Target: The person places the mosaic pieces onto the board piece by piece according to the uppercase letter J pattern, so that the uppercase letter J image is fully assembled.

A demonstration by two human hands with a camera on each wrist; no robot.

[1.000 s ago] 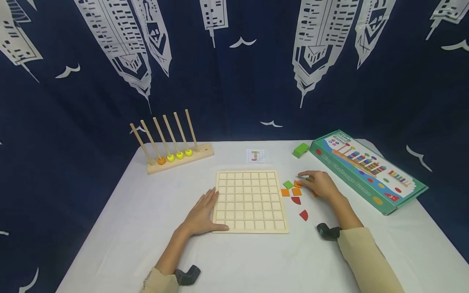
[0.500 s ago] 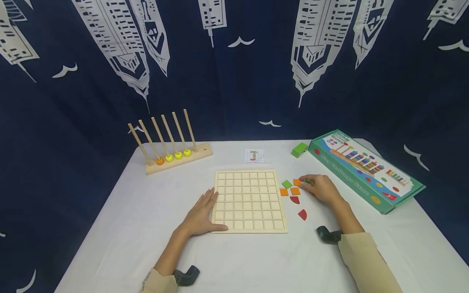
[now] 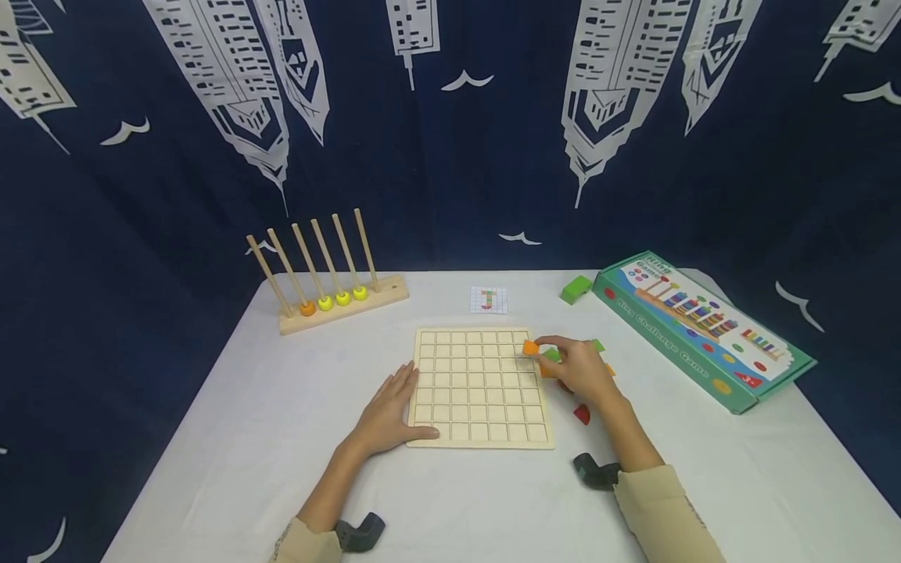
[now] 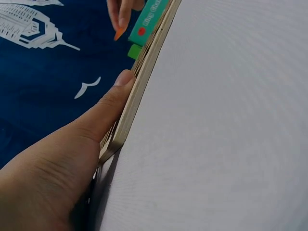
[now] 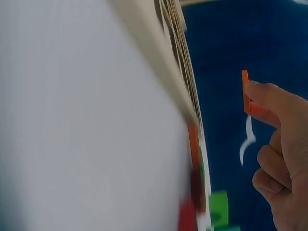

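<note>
A wooden grid board (image 3: 472, 387) lies flat in the middle of the white table. My left hand (image 3: 383, 410) rests along its left side, fingers straight and thumb lying over the near corner; the left wrist view shows the thumb (image 4: 113, 98) against the board's edge. Above the board's upper right edge, my right hand (image 3: 579, 367) pinches an orange square tile (image 3: 531, 348) between thumb and fingertips. The right wrist view shows that tile (image 5: 246, 91) held edge-on, clear of the board. Beneath the right hand, green, orange and red tiles are partly hidden; one red quarter-circle tile (image 3: 582, 414) shows.
A small pattern card (image 3: 489, 300) lies behind the board. At the back left stands a peg rack (image 3: 345, 306) with orange and yellow beads. A green block (image 3: 576, 289) sits beside the green game box (image 3: 704, 328) on the right.
My right hand has picked up an orange square tile from the loose pieces and carried it left, over the board's right edge. The left hand has stayed in place.
</note>
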